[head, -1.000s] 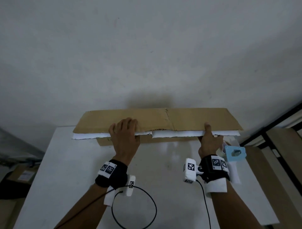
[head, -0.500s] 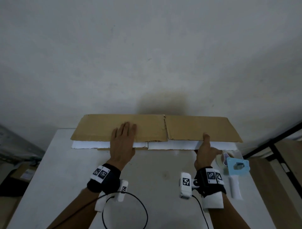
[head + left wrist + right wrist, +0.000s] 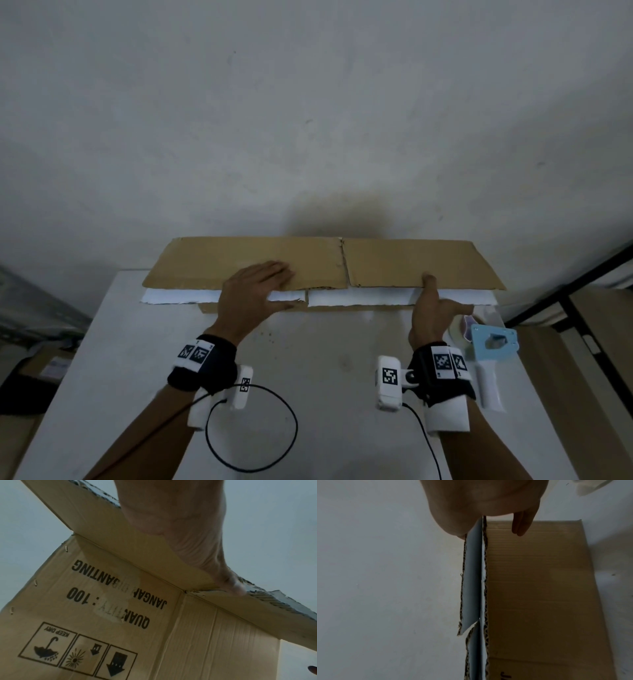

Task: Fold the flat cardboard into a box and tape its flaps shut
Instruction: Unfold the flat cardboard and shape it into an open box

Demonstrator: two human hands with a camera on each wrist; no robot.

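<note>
Flat-fingered, the left hand (image 3: 255, 294) presses on the brown flaps at frame centre while the right hand (image 3: 432, 308) pinches their white-edged near rim, seemingly to crease them, the cardboard (image 3: 411, 262) standing on the table (image 3: 137, 359) below the wall, the tape dispenser (image 3: 491, 356) waiting at lower right.

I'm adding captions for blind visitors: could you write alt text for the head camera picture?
Seen from above, a person's left hand lies flat on a folded brown cardboard box standing on edge at the far side of a white table, while the right hand holds its top edge. A light blue tape dispenser lies beside the right wrist; a grey wall rises behind.
</note>
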